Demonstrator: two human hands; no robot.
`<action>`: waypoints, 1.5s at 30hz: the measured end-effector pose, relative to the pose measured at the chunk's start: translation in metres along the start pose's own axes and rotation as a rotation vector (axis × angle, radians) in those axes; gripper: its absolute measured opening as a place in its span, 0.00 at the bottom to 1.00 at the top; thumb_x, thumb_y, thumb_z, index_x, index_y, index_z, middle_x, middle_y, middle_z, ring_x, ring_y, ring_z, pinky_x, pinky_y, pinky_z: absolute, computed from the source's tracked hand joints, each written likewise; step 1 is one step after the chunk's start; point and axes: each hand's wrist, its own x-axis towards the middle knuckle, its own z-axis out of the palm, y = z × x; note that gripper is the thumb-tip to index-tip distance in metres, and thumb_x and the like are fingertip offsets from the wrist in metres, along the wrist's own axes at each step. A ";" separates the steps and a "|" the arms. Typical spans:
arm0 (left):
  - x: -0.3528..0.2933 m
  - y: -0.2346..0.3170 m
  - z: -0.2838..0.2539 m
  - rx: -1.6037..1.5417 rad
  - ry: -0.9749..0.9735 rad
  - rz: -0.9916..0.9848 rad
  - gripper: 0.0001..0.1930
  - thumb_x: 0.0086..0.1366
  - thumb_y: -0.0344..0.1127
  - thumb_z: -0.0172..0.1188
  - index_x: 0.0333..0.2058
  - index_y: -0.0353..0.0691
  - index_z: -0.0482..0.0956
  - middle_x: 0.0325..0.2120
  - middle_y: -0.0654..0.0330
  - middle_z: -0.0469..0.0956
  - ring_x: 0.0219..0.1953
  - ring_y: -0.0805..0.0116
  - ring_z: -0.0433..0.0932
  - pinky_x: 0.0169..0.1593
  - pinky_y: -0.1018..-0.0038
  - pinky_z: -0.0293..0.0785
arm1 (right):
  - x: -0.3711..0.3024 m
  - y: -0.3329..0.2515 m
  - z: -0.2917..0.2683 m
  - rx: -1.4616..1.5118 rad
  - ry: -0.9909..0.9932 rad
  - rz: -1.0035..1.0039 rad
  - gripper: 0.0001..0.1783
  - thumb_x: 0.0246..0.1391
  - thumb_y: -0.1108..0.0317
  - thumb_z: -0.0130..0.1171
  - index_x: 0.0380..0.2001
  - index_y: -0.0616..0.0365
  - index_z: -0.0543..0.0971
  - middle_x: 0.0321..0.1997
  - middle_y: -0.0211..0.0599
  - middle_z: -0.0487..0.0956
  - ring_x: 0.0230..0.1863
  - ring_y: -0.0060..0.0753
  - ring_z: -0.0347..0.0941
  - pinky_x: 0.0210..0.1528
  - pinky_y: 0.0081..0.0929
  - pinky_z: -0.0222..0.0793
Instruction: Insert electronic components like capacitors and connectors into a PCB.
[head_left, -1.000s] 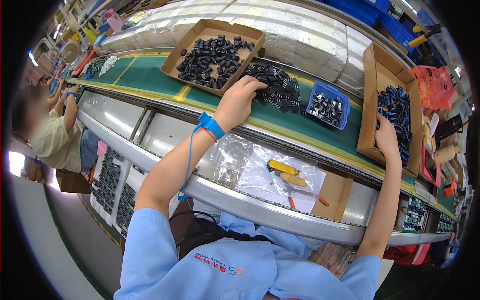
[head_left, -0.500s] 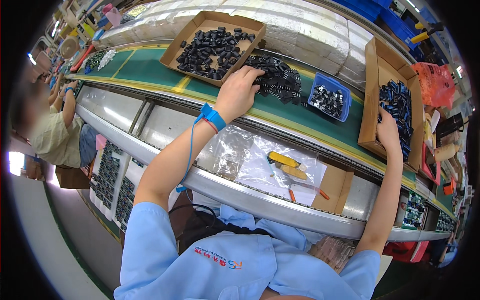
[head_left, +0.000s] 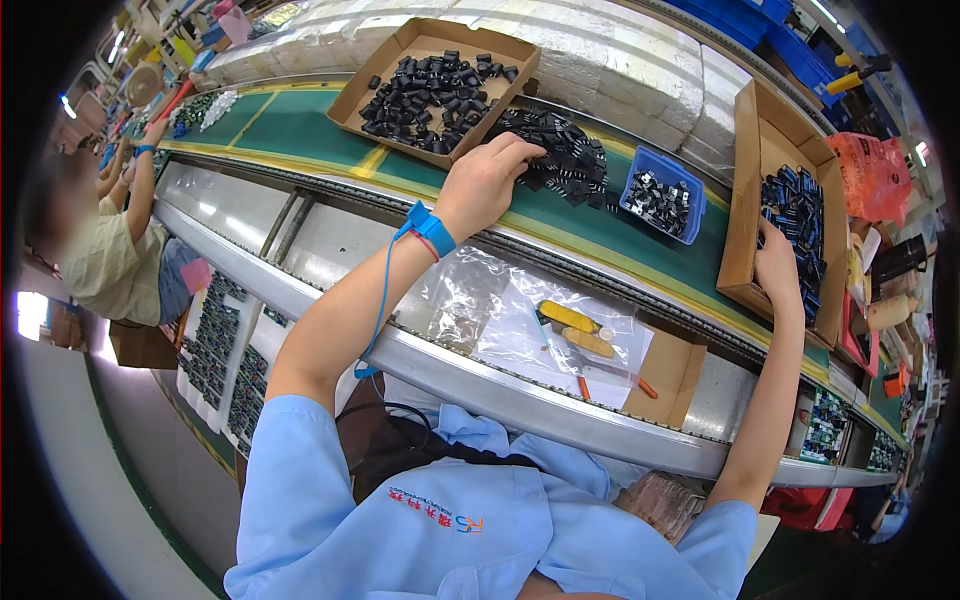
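Left hand [head_left: 480,186] at the dark heap, right hand [head_left: 776,264] in a carton

We see the left hand curved over the near left edge of a heap of flat black parts [head_left: 568,165], its index finger and thumb slightly apart. The other fingers are bent under, so we cannot tell whether it has hold of a piece. The heap lies on the green bench [head_left: 300,122], between a shallow carton [head_left: 480,38] of black cylindrical parts and a blue tray [head_left: 655,229] of small metallic parts.

We find the right hand reaching over the near side of a taller carton [head_left: 742,205], beside dark blue cylindrical parts [head_left: 797,215]. Its fingertips are partly hidden, and we cannot tell how far open it is or whether it grips any. A blue strap [head_left: 431,229] circles the left wrist. Nearer the body, we see 2 yellow-handled tools [head_left: 570,317] on white paper.
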 end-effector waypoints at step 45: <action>-0.002 -0.005 0.001 0.098 0.116 0.197 0.11 0.51 0.24 0.58 0.34 0.42 0.82 0.36 0.57 0.76 0.40 0.54 0.75 0.45 0.64 0.73 | 0.014 0.035 0.012 0.094 0.012 -0.099 0.25 0.55 0.63 0.57 0.56 0.61 0.74 0.52 0.56 0.77 0.56 0.54 0.72 0.54 0.37 0.67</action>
